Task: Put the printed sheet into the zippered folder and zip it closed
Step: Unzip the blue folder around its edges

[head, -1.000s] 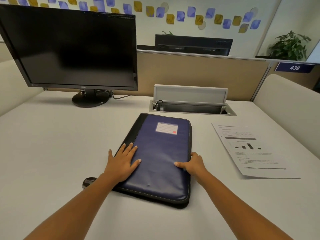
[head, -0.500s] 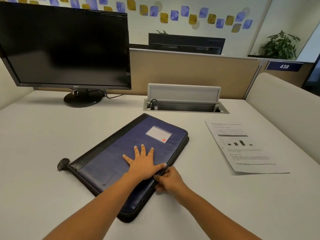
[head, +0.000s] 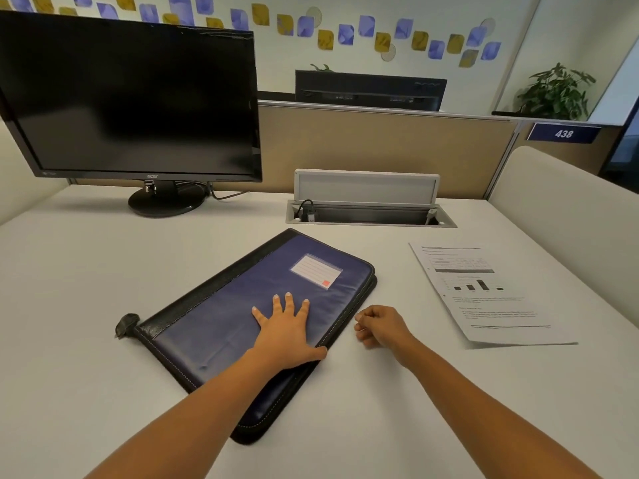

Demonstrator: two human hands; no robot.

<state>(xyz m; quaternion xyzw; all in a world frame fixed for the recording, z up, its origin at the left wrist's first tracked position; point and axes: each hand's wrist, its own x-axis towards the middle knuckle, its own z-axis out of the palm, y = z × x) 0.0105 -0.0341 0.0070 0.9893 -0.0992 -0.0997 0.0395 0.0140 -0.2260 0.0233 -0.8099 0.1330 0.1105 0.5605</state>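
Two hands | step: likely opening zippered folder (head: 221,326) | left hand (head: 287,335) flat on it, fingers (head: 289,302) spread | right hand (head: 378,326) curled beside edge, pinch unclear | next: run zipper, printed sheet (head: 484,292) waits.

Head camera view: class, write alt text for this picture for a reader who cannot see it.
A person's left hand lies flat on a blue zippered folder on a white desk; the curled right hand is beside the folder's edge. A printed sheet with a bar chart lies apart, to the right.
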